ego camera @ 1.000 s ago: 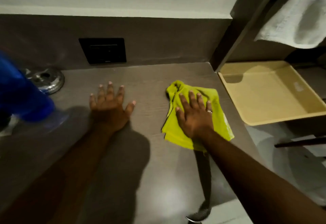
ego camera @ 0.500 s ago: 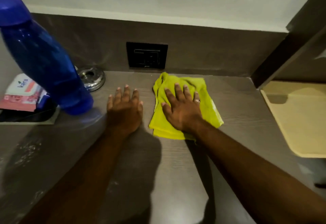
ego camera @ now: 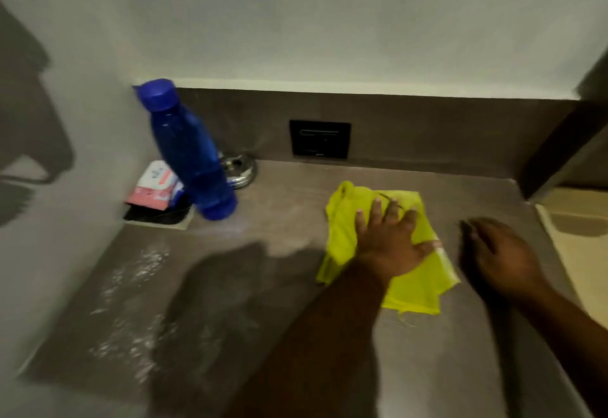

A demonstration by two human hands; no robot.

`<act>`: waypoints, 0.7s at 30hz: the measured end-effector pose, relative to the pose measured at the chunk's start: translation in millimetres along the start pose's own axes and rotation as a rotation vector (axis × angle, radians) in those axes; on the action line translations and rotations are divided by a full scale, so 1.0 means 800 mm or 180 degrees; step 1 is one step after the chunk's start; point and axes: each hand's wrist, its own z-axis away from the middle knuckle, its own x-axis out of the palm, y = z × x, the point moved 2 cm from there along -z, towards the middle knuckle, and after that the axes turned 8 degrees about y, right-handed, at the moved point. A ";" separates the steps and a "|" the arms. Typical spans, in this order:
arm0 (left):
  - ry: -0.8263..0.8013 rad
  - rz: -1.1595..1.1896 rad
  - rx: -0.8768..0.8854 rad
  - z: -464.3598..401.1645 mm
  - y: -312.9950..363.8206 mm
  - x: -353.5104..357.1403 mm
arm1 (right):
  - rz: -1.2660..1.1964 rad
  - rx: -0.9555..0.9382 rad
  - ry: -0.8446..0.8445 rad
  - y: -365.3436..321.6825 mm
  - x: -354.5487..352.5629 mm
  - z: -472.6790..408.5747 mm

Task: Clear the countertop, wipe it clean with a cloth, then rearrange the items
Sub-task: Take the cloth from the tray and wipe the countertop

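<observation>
Nearest to us, our two bare forearms reach forward over the brown countertop (ego camera: 279,335), the left one coming up from the bottom centre and the right one entering from the lower right corner. A pale, streaky smear shows on the counter surface at the near left.

Our left hand (ego camera: 393,243) lies flat, palm down, on the yellow cloth (ego camera: 424,282), with its fingers straight and spread and the thumb stretched out to the right across the fabric. It presses on the cloth rather than gripping it. The cloth is crumpled, lying on the counter right of the middle, with a frayed edge toward us.

Our right hand (ego camera: 496,253) is just beside the cloth on its right, apart from it, palm down with the fingers loose and pointing left. It is blurred and holds nothing; we cannot tell whether it touches the counter.

Farther off at the left, a blue bottle (ego camera: 190,154) with a blue cap stands in the corner, appearing tilted. Behind its base sit a round metal dish (ego camera: 241,169) and a red and white packet (ego camera: 154,185), the packet over a dark recess in the counter. On the back splash a black socket plate (ego camera: 319,139) is set. At the far right edge a beige tray (ego camera: 575,240) shows.
</observation>
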 end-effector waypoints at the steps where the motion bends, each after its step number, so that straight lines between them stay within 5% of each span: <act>1: -0.0095 -0.0064 -0.0141 -0.009 -0.010 0.012 | 0.0172 -0.0045 -0.0049 0.008 0.010 0.005; 10: -0.0045 -0.0581 -0.0232 -0.023 -0.112 -0.014 | 0.0998 0.0142 0.0137 -0.066 0.072 0.001; 21: 0.0172 -0.0738 -0.0426 0.148 -0.244 -0.070 | 0.0802 0.0113 -0.0076 -0.198 0.108 0.060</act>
